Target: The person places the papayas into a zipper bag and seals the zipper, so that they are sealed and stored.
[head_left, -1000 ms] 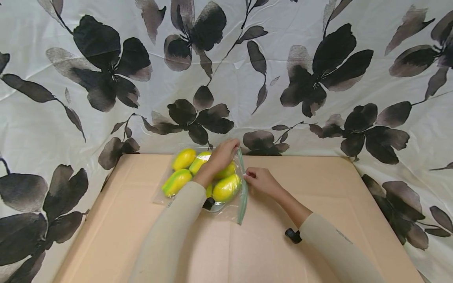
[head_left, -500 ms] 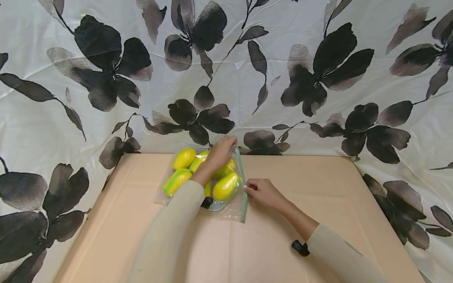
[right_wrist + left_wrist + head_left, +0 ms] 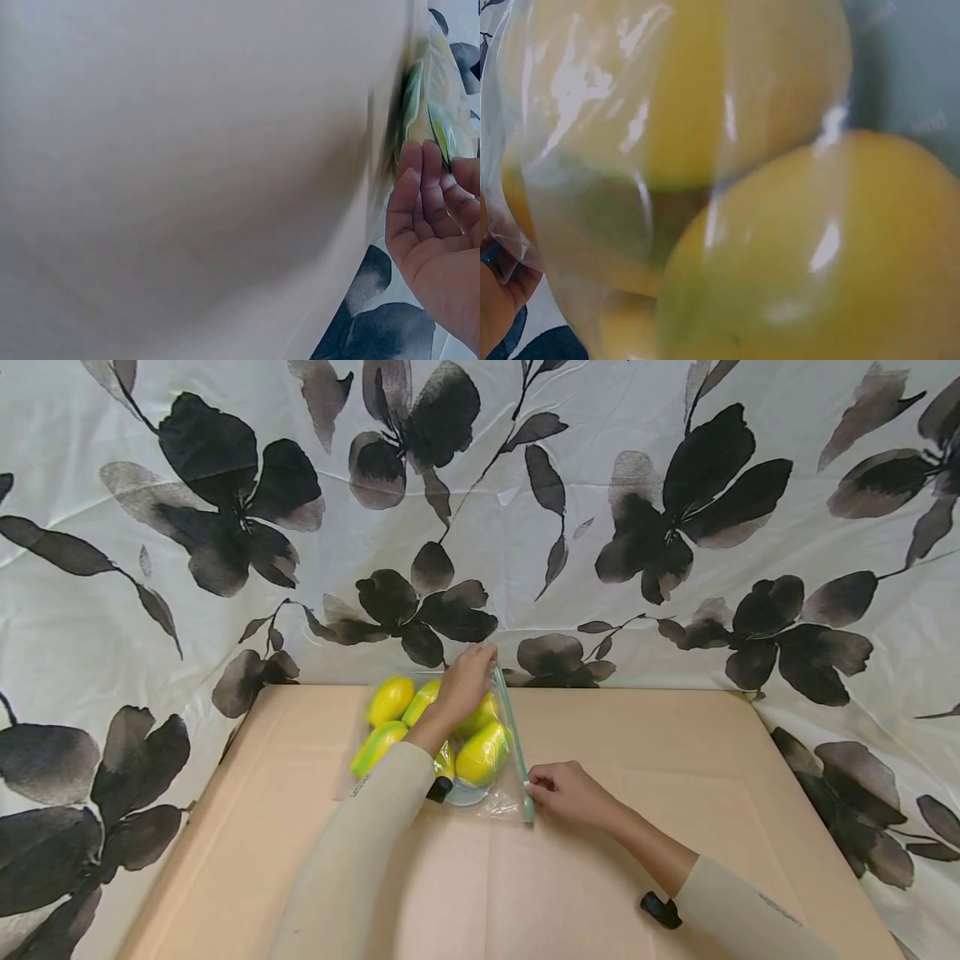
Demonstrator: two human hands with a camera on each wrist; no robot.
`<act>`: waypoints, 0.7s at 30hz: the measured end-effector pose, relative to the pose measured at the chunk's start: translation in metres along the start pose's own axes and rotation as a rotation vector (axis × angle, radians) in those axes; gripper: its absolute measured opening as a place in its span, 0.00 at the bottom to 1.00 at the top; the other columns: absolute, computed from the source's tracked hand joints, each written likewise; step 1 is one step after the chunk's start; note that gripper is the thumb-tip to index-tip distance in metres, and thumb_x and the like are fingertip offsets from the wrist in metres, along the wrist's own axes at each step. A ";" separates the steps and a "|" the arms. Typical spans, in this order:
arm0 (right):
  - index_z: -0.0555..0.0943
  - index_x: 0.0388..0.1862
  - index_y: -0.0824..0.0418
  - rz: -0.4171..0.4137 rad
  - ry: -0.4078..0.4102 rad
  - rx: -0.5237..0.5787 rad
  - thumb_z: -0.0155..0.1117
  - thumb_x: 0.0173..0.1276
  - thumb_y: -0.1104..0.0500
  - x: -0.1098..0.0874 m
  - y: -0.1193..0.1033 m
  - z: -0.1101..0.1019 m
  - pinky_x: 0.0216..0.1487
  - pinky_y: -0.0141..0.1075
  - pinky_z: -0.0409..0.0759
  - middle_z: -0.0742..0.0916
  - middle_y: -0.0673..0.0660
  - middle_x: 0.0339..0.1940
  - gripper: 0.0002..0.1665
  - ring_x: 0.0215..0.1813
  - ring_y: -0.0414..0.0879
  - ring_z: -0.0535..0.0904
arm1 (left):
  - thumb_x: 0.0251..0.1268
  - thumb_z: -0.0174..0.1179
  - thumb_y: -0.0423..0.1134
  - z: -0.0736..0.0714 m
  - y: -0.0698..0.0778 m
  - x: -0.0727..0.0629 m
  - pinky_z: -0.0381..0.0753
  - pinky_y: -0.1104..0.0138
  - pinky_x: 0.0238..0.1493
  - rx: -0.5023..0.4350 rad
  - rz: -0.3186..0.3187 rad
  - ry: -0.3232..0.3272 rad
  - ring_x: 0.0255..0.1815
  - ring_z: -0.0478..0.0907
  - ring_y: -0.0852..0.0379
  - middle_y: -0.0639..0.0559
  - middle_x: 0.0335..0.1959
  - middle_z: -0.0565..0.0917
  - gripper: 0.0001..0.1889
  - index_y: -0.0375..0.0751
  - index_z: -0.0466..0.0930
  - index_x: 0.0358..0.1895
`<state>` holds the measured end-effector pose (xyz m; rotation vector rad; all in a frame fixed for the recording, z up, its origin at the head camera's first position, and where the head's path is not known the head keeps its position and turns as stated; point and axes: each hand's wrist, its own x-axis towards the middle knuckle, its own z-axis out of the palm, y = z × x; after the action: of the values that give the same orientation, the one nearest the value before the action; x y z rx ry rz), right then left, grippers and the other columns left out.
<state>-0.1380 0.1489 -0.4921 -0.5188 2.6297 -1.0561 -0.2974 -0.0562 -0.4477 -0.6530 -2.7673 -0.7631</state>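
A clear zip bag [image 3: 506,804] with a green zip strip [image 3: 516,739] along its right edge lies near the table's far edge. Inside are several yellow-green mangoes [image 3: 482,756] and something pale and rounded [image 3: 467,795] beneath them, perhaps a tray. My left hand [image 3: 463,687] reaches over the bag and grips the far end of the strip. Near the strip's lower end, my right hand [image 3: 572,792] pinches the zip edge between thumb and fingers. Close up in the left wrist view, mangoes [image 3: 810,255] show through the plastic. The right wrist view shows the right hand [image 3: 439,225] pinching the bag's edge.
The tan tabletop [image 3: 600,877] extends in front of the bag and to both sides. Behind it hangs a white cloth [image 3: 525,568] with dark flowers. Black wrist cameras [image 3: 660,910] are strapped on beige sleeves [image 3: 750,910].
My right hand has slid along the zip strip toward the near end, downward and slightly right. My left hand has shifted a little up and left, still holding the strip's far end.
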 end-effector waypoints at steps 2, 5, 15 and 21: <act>0.83 0.32 0.52 -0.014 -0.014 -0.002 0.63 0.76 0.57 -0.005 0.000 0.002 0.29 0.28 0.69 0.79 0.43 0.20 0.10 0.25 0.35 0.70 | 0.80 0.52 0.33 -0.001 -0.001 0.000 0.81 0.54 0.41 -0.002 -0.005 0.008 0.42 0.79 0.48 0.48 0.40 0.77 0.04 0.44 0.74 0.42; 0.83 0.30 0.53 -0.038 -0.060 0.011 0.62 0.77 0.58 -0.014 0.003 0.006 0.28 0.27 0.69 0.81 0.43 0.20 0.13 0.23 0.33 0.69 | 0.80 0.52 0.34 -0.003 -0.002 -0.001 0.81 0.54 0.42 -0.001 -0.018 0.018 0.43 0.79 0.47 0.47 0.41 0.78 0.03 0.44 0.74 0.44; 0.80 0.26 0.53 -0.039 -0.079 0.006 0.63 0.76 0.59 -0.031 0.011 0.009 0.26 0.25 0.65 0.77 0.40 0.17 0.14 0.21 0.31 0.66 | 0.80 0.53 0.35 -0.003 0.001 -0.003 0.82 0.57 0.43 -0.011 -0.005 -0.025 0.41 0.78 0.50 0.48 0.40 0.76 0.02 0.43 0.75 0.44; 0.82 0.29 0.53 -0.012 -0.081 0.006 0.64 0.75 0.58 -0.031 0.012 0.007 0.26 0.26 0.68 0.77 0.40 0.20 0.11 0.24 0.32 0.68 | 0.81 0.52 0.37 -0.001 0.001 -0.006 0.83 0.56 0.50 -0.029 -0.016 -0.048 0.45 0.80 0.49 0.48 0.44 0.78 0.04 0.42 0.75 0.49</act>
<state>-0.1109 0.1660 -0.5022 -0.5648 2.5554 -1.0245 -0.2915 -0.0584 -0.4478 -0.6640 -2.8126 -0.8025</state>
